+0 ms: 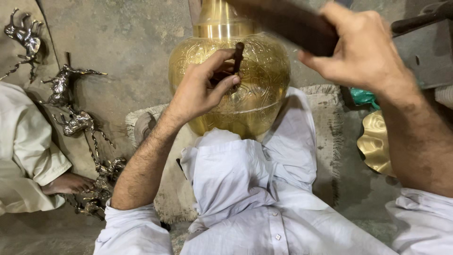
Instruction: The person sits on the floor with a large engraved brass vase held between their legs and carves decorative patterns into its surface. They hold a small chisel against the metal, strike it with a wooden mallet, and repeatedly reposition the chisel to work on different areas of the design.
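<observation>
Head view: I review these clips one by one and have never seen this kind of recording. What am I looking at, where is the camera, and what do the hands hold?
There is no machine here. The camera sits on a person's head and looks down at their own two bare hands. The left hand pinches a small dark punch against an engraved brass vase resting between the knees. The right hand is raised with a dark wooden mallet, blurred, in its grip. On the ground to the left lie metal horse figurines; to the right, a wavy brass dish. Another person's foot shows at far left.
</observation>
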`<state>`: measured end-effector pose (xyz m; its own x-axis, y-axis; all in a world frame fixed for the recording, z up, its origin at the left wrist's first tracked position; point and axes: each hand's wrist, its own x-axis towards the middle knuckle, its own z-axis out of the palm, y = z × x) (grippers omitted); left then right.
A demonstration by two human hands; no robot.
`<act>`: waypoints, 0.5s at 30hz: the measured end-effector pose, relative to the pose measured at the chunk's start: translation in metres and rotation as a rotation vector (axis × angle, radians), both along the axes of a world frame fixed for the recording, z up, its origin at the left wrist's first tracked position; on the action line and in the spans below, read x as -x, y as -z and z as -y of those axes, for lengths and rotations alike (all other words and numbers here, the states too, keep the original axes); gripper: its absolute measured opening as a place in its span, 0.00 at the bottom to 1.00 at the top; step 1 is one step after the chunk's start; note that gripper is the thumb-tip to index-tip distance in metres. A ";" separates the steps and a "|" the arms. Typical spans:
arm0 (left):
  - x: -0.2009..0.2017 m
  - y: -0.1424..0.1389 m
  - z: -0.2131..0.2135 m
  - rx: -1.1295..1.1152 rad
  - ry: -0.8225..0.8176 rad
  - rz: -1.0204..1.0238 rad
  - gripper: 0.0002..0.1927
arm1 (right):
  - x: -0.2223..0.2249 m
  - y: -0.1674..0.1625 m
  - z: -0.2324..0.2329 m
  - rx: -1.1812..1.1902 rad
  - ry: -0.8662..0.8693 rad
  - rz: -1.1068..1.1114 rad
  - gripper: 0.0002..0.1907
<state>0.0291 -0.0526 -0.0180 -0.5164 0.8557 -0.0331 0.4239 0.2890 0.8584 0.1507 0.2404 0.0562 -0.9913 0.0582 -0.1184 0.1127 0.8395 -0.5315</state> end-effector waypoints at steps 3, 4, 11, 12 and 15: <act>-0.006 0.002 0.003 -0.012 -0.064 0.030 0.21 | 0.008 -0.007 0.009 -0.001 -0.028 0.034 0.26; -0.006 0.003 0.002 -0.028 -0.065 0.017 0.20 | 0.010 -0.009 0.010 -0.099 -0.078 -0.016 0.23; -0.017 0.008 0.003 -0.071 -0.156 0.026 0.19 | 0.027 -0.024 0.014 -0.308 -0.192 -0.079 0.20; -0.019 0.008 0.005 -0.078 -0.201 0.060 0.20 | 0.029 -0.027 0.017 -0.473 -0.201 0.025 0.16; -0.030 0.010 0.008 -0.122 -0.311 0.131 0.21 | 0.038 -0.037 0.030 -0.208 -0.182 -0.183 0.24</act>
